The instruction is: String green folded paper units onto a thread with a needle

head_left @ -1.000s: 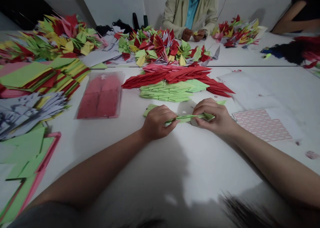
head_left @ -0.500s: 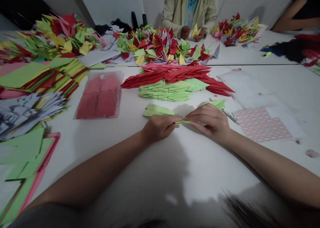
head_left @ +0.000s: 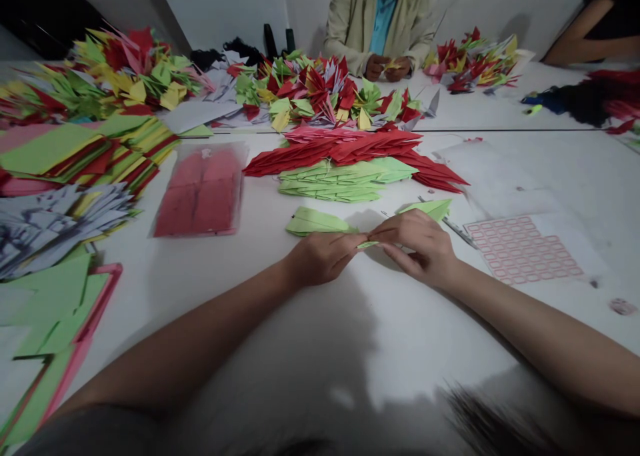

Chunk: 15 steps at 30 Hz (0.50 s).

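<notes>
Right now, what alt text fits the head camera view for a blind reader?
Left hand and right hand pinch a folded light-green paper piece on a white table. Behind lie a folded green paper stack and a folded red paper stack, and a person in a beige jacket sits opposite.

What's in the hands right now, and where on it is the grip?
A folded green paper piece: the left hand pinches its left end, the right hand its right end. Fingers hide most of it.

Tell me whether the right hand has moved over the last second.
Yes. The right hand has slid a little left, away from the pink sticker sheet and closer to the left hand; both pinch the green paper.
</notes>
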### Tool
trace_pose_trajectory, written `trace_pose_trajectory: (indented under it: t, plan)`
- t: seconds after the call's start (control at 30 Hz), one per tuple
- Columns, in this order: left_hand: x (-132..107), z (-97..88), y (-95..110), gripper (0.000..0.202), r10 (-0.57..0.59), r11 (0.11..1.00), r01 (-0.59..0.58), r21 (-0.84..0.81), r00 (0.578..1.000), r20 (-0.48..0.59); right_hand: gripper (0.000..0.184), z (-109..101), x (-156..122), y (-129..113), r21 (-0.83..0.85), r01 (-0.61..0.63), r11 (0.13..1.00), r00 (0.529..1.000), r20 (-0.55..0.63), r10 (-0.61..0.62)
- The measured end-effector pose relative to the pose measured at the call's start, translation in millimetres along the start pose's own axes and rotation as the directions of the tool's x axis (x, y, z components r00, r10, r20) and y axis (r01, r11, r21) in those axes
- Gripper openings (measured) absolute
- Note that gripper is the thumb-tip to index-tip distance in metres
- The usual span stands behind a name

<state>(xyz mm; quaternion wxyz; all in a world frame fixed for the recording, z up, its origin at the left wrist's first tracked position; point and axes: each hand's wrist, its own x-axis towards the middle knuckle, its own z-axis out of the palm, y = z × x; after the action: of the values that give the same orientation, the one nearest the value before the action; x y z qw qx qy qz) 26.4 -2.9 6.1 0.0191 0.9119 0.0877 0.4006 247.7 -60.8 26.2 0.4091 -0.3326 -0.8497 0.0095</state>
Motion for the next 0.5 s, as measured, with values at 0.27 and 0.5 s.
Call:
trace_pose_trajectory:
  t: [0.27,0.5]
  plan:
    - [-1.8,2.8,0.4,0.023,0.022,1.000,-0.022,0.020,1.000,-0.001,0.020,-0.6,0.7,-3.7,-0.044,0.032,0.998,0.998,0.055,-0.030]
    - [1.2,1.5,2.7,0.018,0.042,0.995,-0.040,0.090,0.999,-0.022,0.016,-0.9,1.2,-5.7,-0.078,0.025,0.997,0.998,0.066,-0.020]
